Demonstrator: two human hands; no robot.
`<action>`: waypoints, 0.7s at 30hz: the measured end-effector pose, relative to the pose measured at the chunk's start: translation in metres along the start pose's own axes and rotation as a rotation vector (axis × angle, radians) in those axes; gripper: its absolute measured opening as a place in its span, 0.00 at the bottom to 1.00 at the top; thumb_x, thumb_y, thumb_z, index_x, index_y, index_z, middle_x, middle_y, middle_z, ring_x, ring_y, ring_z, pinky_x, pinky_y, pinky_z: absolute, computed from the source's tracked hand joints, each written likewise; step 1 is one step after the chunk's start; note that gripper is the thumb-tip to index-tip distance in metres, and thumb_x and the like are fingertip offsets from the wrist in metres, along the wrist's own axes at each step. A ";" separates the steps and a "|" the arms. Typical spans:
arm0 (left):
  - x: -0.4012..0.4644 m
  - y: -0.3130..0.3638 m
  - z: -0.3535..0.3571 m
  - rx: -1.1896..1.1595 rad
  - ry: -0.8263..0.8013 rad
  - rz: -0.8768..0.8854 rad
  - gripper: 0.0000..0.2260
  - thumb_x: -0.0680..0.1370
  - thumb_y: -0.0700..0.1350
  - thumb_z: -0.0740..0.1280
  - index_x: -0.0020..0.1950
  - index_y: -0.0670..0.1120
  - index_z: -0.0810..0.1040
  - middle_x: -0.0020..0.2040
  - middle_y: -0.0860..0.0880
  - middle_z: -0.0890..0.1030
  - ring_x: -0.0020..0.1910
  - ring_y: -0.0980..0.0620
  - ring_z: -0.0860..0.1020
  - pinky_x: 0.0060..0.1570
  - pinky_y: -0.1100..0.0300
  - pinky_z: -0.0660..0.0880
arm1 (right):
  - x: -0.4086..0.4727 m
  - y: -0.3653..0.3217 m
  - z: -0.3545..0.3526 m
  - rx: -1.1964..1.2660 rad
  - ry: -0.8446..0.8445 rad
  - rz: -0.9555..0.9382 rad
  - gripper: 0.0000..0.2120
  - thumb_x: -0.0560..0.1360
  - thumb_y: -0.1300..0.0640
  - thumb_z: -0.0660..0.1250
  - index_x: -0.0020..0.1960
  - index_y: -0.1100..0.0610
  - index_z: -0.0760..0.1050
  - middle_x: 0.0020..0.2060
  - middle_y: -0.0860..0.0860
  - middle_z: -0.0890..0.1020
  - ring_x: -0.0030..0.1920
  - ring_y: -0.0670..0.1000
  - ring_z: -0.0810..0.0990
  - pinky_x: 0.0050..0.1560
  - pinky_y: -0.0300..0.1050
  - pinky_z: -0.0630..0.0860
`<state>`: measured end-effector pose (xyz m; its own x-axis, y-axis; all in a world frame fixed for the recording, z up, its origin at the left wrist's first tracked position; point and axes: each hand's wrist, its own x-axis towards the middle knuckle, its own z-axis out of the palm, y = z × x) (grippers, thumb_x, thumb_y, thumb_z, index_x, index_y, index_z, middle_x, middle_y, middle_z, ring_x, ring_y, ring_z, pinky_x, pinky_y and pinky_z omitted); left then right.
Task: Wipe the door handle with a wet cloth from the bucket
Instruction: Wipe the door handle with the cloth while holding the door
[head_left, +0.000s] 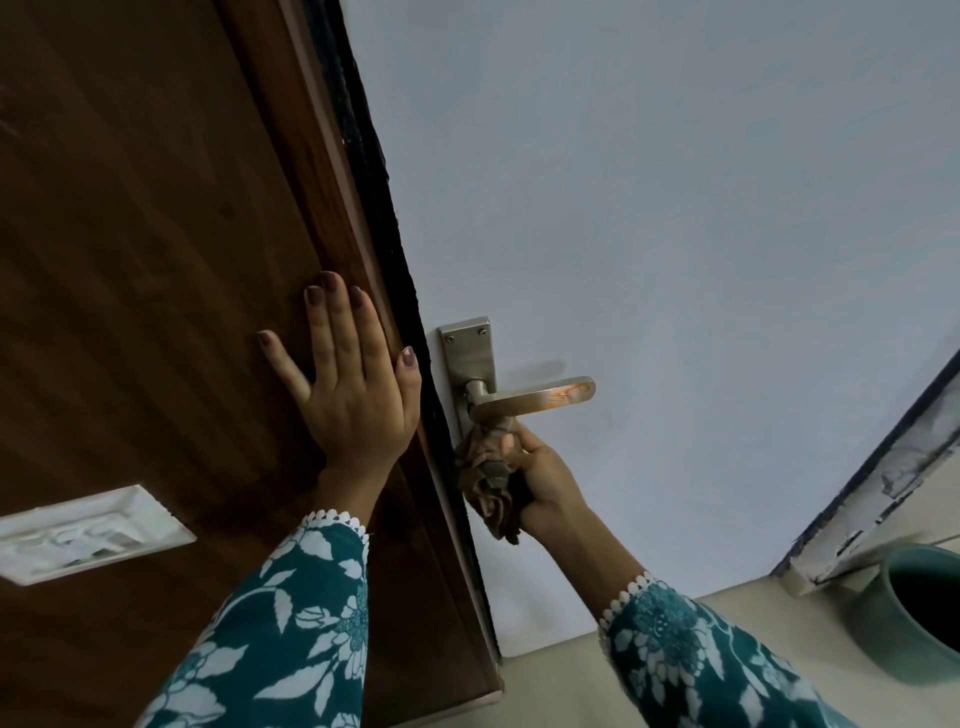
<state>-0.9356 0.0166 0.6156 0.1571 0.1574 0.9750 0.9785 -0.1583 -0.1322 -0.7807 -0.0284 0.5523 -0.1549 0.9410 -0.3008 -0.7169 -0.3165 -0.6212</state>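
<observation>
In the centre of the frame the left hand (349, 384) is pressing flat, fingers spread, against the dark wooden door frame (156, 260). Just right of it, the right hand (540, 470) is gripping a bunched brown cloth (485, 475) against the plate under the metal door handle (530, 397) on the pale door (675, 208). A teal bucket (893, 623) is sitting at the lower right, and a white switch plate (88, 532) is showing at the lower left.

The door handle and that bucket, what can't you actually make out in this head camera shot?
- Door handle: the plate's lower end is hidden by the cloth in the right hand.
- Bucket: cut off by the right edge; its inside is too dark to show water.
- Cloth: wetness unclear.
- Left hand: its palm faces the brown door, unseen.
</observation>
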 end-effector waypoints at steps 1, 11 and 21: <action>0.000 0.000 0.000 0.000 -0.004 0.002 0.28 0.81 0.48 0.53 0.78 0.41 0.46 0.74 0.39 0.60 0.78 0.48 0.47 0.72 0.38 0.42 | 0.002 0.005 0.008 -0.028 -0.004 0.020 0.17 0.76 0.72 0.56 0.54 0.58 0.79 0.48 0.60 0.79 0.46 0.57 0.79 0.51 0.52 0.77; 0.000 0.000 -0.002 0.014 -0.003 0.011 0.28 0.82 0.48 0.53 0.78 0.41 0.46 0.74 0.39 0.60 0.78 0.48 0.46 0.72 0.39 0.42 | -0.006 0.003 0.016 0.040 -0.055 0.149 0.14 0.78 0.69 0.56 0.52 0.60 0.79 0.44 0.58 0.82 0.45 0.56 0.81 0.49 0.50 0.78; 0.000 -0.001 -0.002 0.021 -0.011 0.009 0.27 0.82 0.48 0.53 0.78 0.40 0.47 0.74 0.40 0.61 0.78 0.48 0.47 0.72 0.39 0.43 | 0.000 0.004 0.041 0.177 0.075 0.241 0.09 0.77 0.64 0.59 0.49 0.64 0.78 0.44 0.61 0.81 0.44 0.58 0.79 0.50 0.53 0.76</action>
<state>-0.9368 0.0145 0.6161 0.1677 0.1665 0.9717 0.9796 -0.1388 -0.1453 -0.8115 -0.0246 0.5790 -0.2887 0.8278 -0.4810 -0.7738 -0.4976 -0.3920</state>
